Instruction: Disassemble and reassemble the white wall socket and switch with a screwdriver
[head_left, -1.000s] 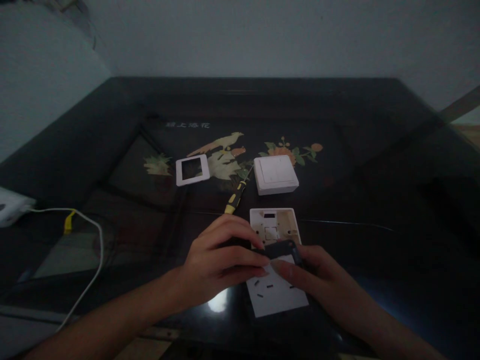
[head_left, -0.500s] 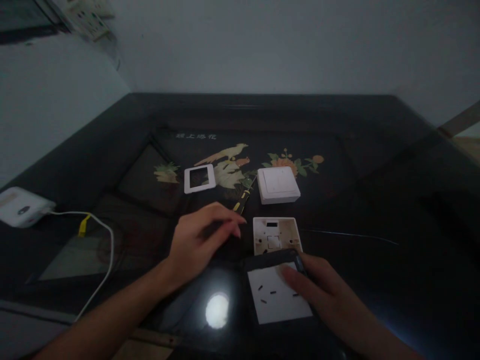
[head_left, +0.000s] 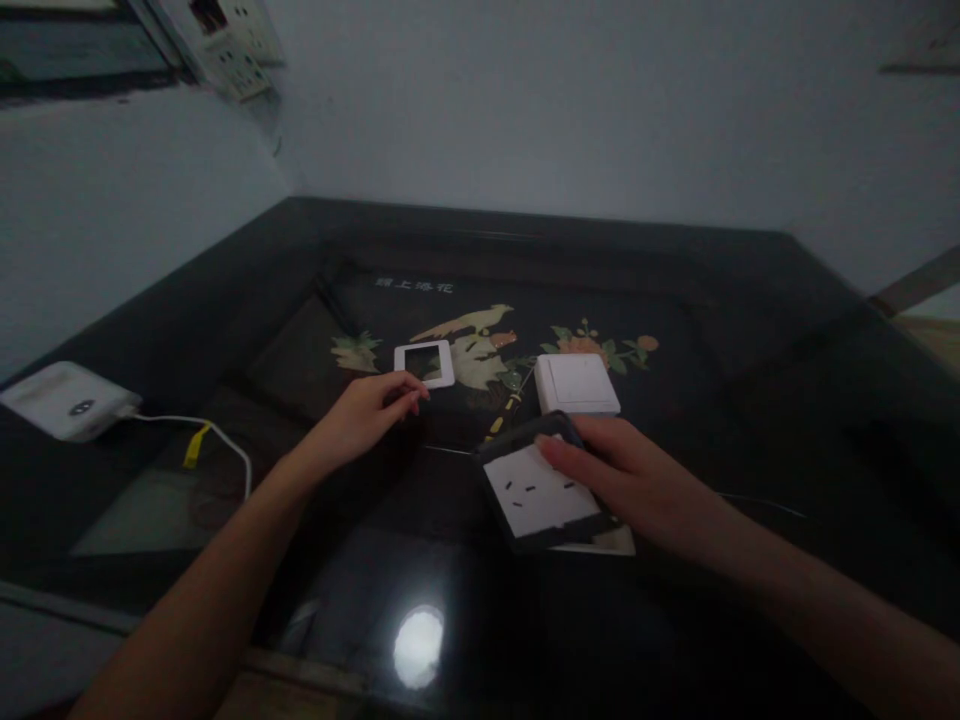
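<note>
My right hand (head_left: 611, 455) grips a wall socket panel (head_left: 529, 495), white-faced with a dark surround, thumb on its face. Under the panel, mostly hidden, lies a white back box (head_left: 619, 542) with one edge showing. My left hand (head_left: 379, 400) is at the near edge of a white square frame (head_left: 444, 367), its fingers loosely bent and slightly apart, with nothing seen in them. Whether the fingertips touch the frame I cannot tell. Just beyond the right hand sits a white wall switch (head_left: 581, 383). Left of it lies a screwdriver (head_left: 508, 408) with a black and yellow handle.
The dark glossy table (head_left: 450, 600) has a bird-and-flower picture and a bright reflection. At the left a white device (head_left: 71, 400) trails a white cable (head_left: 225, 437) with a yellow tag (head_left: 196, 447). Power sockets (head_left: 240, 65) are up in the back left corner.
My left hand has moved away from beside the back box to the white frame. My right hand has raised the socket panel forward, and it now covers most of the back box. The view has shifted.
</note>
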